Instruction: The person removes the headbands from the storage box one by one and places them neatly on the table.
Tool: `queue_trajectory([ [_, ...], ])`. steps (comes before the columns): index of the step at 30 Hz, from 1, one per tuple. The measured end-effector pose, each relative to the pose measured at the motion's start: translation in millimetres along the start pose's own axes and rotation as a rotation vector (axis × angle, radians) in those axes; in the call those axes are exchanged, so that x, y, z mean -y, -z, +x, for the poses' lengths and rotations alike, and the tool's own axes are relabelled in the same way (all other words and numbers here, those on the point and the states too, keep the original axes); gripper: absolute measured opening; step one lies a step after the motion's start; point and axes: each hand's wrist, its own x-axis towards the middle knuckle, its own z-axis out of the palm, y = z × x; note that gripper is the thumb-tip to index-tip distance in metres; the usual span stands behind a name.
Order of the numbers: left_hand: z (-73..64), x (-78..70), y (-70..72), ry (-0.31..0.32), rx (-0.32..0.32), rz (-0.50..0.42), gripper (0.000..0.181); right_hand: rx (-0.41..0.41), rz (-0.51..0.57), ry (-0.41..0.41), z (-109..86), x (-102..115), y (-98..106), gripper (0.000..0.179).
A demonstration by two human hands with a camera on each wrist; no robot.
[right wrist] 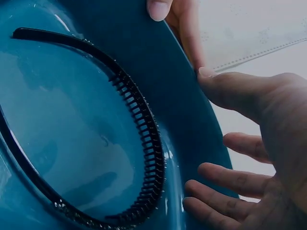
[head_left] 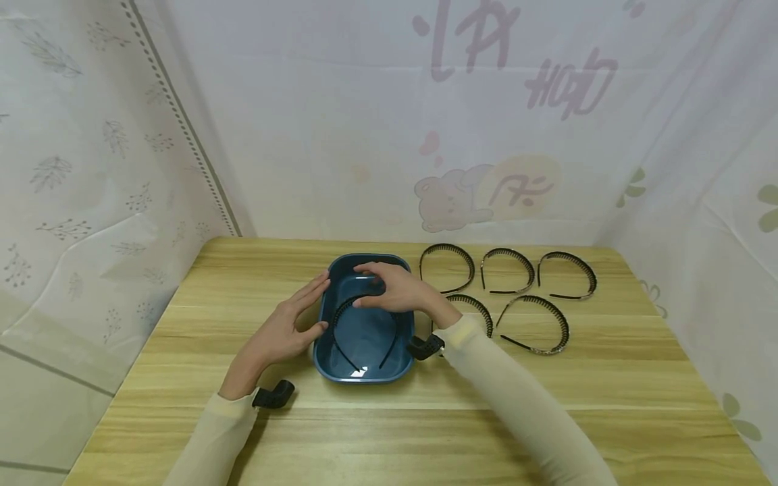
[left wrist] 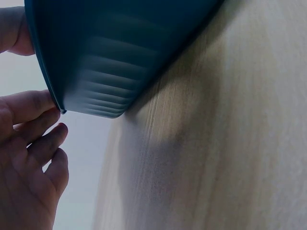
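A black toothed headband point(head_left: 398, 332) with small glittery bits lies inside a blue plastic basin point(head_left: 365, 381). My left hand point(head_left: 279, 332) rests against the basin's left rim, fingers extended and thumb apart; the left wrist view shows its fingertips touching the outer edge. Over the basin's upper right part, my right hand point(head_left: 398, 290) has its fingers spread and grips nothing. The right wrist view shows the headband point(right wrist: 152, 139) on the basin floor, apart from the right hand point(right wrist: 273, 139). In the head view, that hand hides part of the headband's top.
Several similar headbands lie on the wooden table point(head_left: 377, 439) right of the basin, in two rows, including a back-row one point(head_left: 473, 266) and a front-row one point(head_left: 567, 331). My right forearm partly covers one. Printed cloth point(head_left: 340, 135) hangs behind the table and at its sides.
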Motion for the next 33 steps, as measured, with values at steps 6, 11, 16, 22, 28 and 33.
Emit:
queue_trajectory([
  [6,-0.1,-0.1,-0.3,0.0,-0.003,0.001,0.078,0.004,-0.028,-0.017,6.3,0.2,-4.3,0.073],
  [11,-0.4,1.8,-0.9,-0.009,-0.008,0.008,0.078,0.004,-0.058,-0.034,12.4,0.6,-8.2,0.071],
  [16,-0.7,2.0,-0.5,-0.012,-0.001,-0.002,0.078,0.017,-0.087,-0.044,17.9,-0.1,-12.6,0.067],
  [22,-0.8,1.1,-0.1,-0.014,0.001,-0.004,0.078,0.036,-0.103,-0.07,22.1,-1.8,-18.3,0.06],
  [28,-1.1,1.6,-0.1,-0.017,-0.002,0.007,0.078,0.031,-0.092,-0.083,26.5,-2.0,-21.6,0.05],
  [33,-0.8,1.7,-0.9,-0.016,-0.008,0.005,0.078,0.002,-0.098,-0.091,30.4,-3.9,-25.1,0.033],
])
